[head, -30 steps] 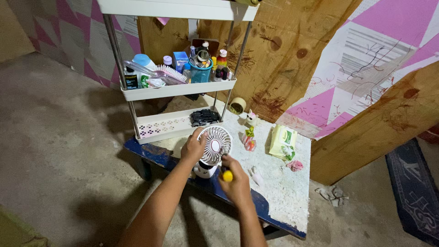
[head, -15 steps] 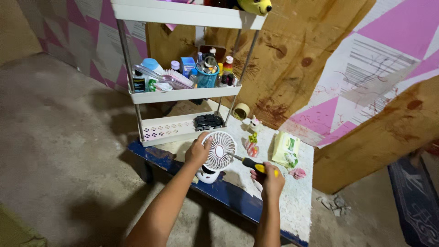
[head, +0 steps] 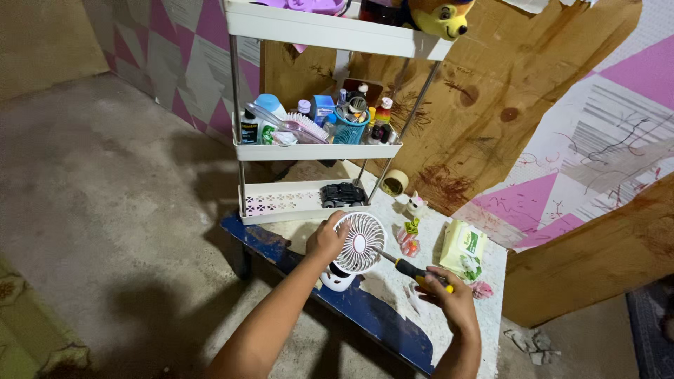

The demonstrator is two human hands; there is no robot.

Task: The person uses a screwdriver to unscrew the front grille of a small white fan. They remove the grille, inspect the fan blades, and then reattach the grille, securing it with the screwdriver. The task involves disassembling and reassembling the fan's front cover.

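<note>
Left hand [head: 325, 238] clasping the rim of a small white desk fan [head: 358, 243] on the worn table [head: 393, 330], right hand [head: 445, 295] fisted around a yellow-handled screwdriver [head: 414, 268], tip at the fan's grille, wet-wipes pack [head: 462, 248] just beyond the right hand

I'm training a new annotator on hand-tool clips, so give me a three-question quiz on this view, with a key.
1. True or false: the left hand grips the small white fan at the edge of its round grille.
2. What does the right hand hold?
A. a hairbrush
B. a screwdriver with a yellow and black handle
C. a roll of tape
3. Fill in: the pale green wipes pack lies on the ___ of the fan, as seen in the picture.

Key: 1 true; 2 B; 3 right.
</note>
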